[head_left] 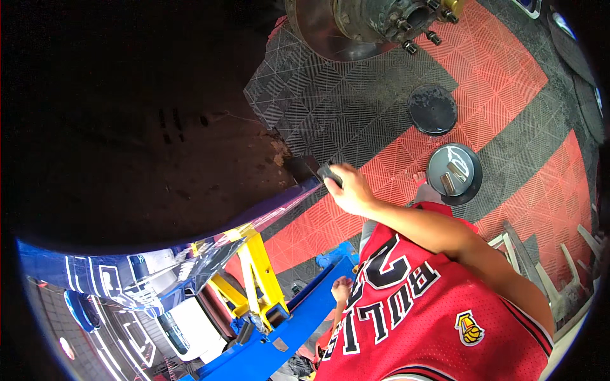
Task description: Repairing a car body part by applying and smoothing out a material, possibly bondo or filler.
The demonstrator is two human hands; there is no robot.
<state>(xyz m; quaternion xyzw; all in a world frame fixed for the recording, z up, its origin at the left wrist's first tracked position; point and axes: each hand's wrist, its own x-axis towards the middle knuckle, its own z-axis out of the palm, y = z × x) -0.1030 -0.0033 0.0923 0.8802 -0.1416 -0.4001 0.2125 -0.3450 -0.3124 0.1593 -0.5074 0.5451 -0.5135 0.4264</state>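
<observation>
My right hand [349, 189] grips a small dark block [328, 175] at the lower edge of a glossy blue vehicle panel [279, 200]. Lower down, my left hand [341, 289] hangs beside the blue lift beam [318, 298], its fingers curled; whatever it holds, if anything, is hidden. Above my right hand, at the top, is a brake disc and hub [343, 19] with several studs and nuts. The dark wheel well [190, 159] left of my right hand is too shadowed to make out.
A round black tray [432, 109] and a round pan [473, 184] holding metal pieces sit on red and black floor tiles [521, 190]. My bare foot [419, 178] is beside the pan. A yellow lift arm [257, 267] stands lower left; pale metal frames [565, 267] lie at right.
</observation>
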